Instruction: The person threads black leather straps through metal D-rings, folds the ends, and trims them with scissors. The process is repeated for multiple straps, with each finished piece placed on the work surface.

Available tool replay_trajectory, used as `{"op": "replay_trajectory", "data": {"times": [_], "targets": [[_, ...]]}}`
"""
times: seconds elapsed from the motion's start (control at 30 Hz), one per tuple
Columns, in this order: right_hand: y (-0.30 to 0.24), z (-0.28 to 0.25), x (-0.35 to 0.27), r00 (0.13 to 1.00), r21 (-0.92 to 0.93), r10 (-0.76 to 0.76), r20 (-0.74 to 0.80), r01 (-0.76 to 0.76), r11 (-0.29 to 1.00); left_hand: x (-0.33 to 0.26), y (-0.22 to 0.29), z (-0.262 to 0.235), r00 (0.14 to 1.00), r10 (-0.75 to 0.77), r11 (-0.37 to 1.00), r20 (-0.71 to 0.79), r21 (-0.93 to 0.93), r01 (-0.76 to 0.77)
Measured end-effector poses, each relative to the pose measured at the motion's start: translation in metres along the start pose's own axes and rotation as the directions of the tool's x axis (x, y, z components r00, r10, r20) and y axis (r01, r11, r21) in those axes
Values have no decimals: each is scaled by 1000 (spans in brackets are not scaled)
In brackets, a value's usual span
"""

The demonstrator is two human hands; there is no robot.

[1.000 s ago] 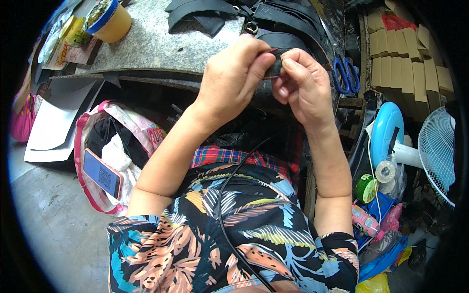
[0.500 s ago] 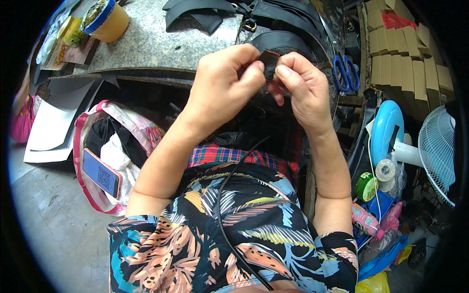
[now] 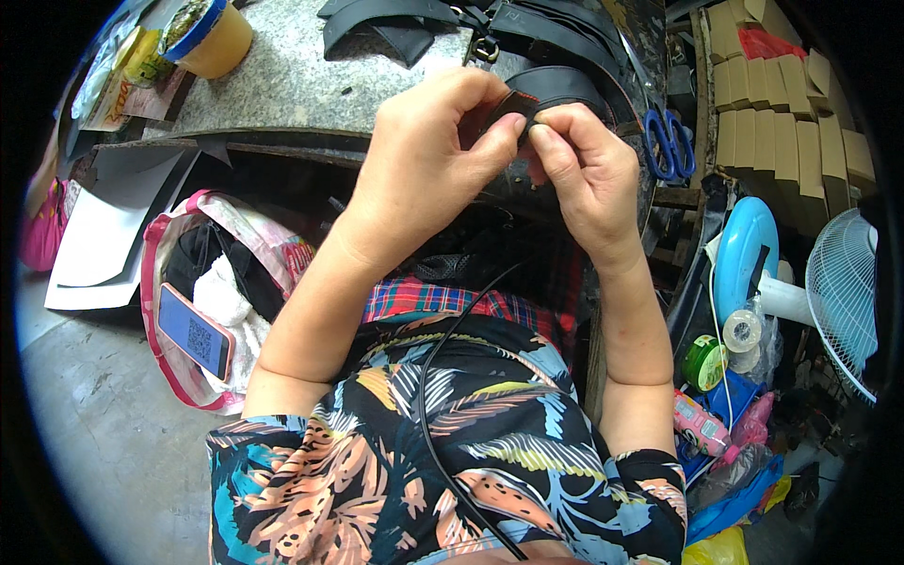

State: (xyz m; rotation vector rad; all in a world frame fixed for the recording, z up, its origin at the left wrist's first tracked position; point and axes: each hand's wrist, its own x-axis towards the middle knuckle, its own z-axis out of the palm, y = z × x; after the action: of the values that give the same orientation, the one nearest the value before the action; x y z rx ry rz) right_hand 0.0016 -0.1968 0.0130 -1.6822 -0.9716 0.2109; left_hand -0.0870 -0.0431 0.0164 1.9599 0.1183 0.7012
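Between my two hands is a small black strap piece with a reddish-brown edge, which looks like leather. My left hand pinches it between thumb and fingers. On its other side my right hand grips the piece with thumb and forefinger, the fingertips of both hands almost touching. Most of the piece is hidden by my fingers. Just beyond my hands, a wide black strap curves over the table. More black straps and a metal buckle lie farther back.
Blue-handled scissors are at the table's right edge. A tub with a blue rim stands on the stone-patterned tabletop. Below left, an open bag carries a phone. A fan and stacked cardboard pieces are at right.
My fingertips have come closer together over the strap piece, and my left hand has turned slightly. Less of the piece shows between them.
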Motion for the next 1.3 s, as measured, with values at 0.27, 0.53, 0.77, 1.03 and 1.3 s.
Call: {"op": "replay_trajectory", "data": {"times": [0.27, 0.53, 0.77, 1.03, 1.3], "targets": [[10, -16, 4, 964, 514, 206, 166, -263, 816, 6, 9, -19, 973, 170, 984, 156, 20, -175], [19, -23, -2, 947, 713, 158, 278, -314, 627, 8, 7, -9, 896, -188, 908, 403, -277, 315], [17, -25, -2, 944, 661, 161, 290, -319, 679, 9, 7, -2, 860, -298, 772, 414, -426, 472], [18, -21, -3, 973, 590, 17, 232, -154, 793, 10, -4, -2, 680, -308, 225, 665, -644, 732], [5, -7, -6, 947, 547, 322, 13, -276, 790, 2, 8, 7, 947, 307, 889, 96, 328, -321]]}}
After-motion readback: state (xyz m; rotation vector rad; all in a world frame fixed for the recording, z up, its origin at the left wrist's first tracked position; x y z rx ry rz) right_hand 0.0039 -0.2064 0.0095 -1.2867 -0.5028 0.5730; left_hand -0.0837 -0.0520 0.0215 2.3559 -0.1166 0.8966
